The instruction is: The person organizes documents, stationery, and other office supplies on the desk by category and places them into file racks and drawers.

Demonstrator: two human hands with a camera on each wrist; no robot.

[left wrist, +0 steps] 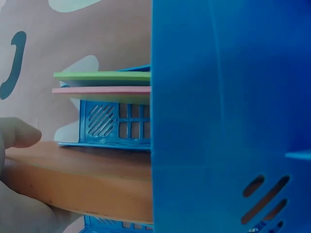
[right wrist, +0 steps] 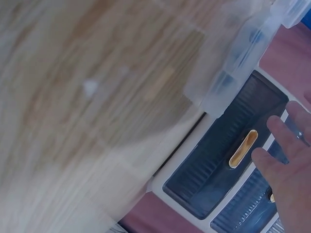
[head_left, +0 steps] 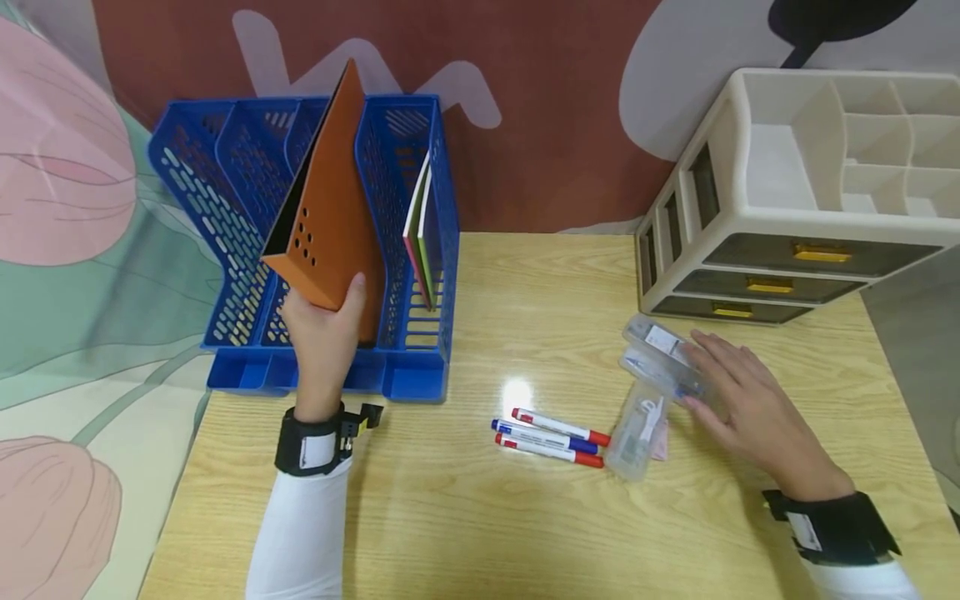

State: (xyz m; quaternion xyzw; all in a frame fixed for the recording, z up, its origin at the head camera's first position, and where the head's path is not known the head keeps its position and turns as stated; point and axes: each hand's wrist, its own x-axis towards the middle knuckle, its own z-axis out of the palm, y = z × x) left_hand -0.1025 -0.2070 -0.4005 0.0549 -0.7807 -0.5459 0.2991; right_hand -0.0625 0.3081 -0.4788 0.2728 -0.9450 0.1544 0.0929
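wood-grain table (head_left: 420, 517); on it: 3 markers (head_left: 544, 437), clear boxes (head_left: 628, 446), blue rack (head_left: 417, 379), white drawer unit (head_left: 738, 212)

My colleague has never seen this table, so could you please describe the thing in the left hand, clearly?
In the head view, a big blue rack stands at the left of the table. The orange file is tilted in one of its slots, gripped low by the left hand. Unlike the thin notebooks to its right, it is thick and orange.
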